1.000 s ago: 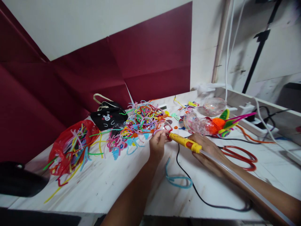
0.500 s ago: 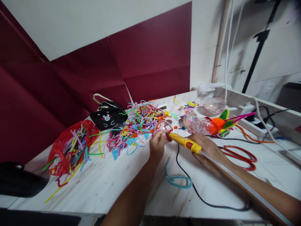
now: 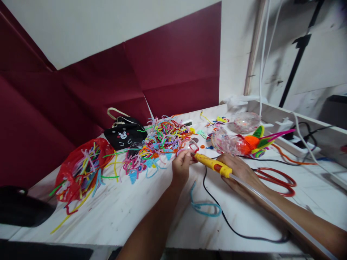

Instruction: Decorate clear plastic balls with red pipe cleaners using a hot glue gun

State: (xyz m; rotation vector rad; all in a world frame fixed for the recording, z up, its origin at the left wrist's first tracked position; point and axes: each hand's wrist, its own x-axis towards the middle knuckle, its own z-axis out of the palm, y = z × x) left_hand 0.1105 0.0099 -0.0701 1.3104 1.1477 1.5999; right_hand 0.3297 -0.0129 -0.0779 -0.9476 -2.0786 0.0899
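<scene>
My right hand (image 3: 235,167) is closed around a yellow hot glue gun (image 3: 213,164), and a long clear glue stick (image 3: 276,207) runs out of its back end over my forearm. The gun's nozzle points left, close to the fingertips of my left hand (image 3: 181,164). My left fingers pinch a small clear plastic dome (image 3: 189,145) that has a red curved pipe cleaner (image 3: 194,147) on it. Whether the nozzle touches the piece is hidden by my fingers. Below the gun, a bent blue pipe cleaner (image 3: 207,209) lies on the white table (image 3: 121,216).
A heap of coloured pipe cleaners (image 3: 165,135) lies beyond my left hand, beside a black pouch (image 3: 126,135) and a red bag of pipe cleaners (image 3: 65,173). Right of it sit a clear bottle craft (image 3: 233,142), orange loops (image 3: 279,180), a power strip (image 3: 300,142) and a black cord (image 3: 230,225).
Almost nothing differs. Both hands, the glue gun and the plastic dome stay in nearly the same place.
</scene>
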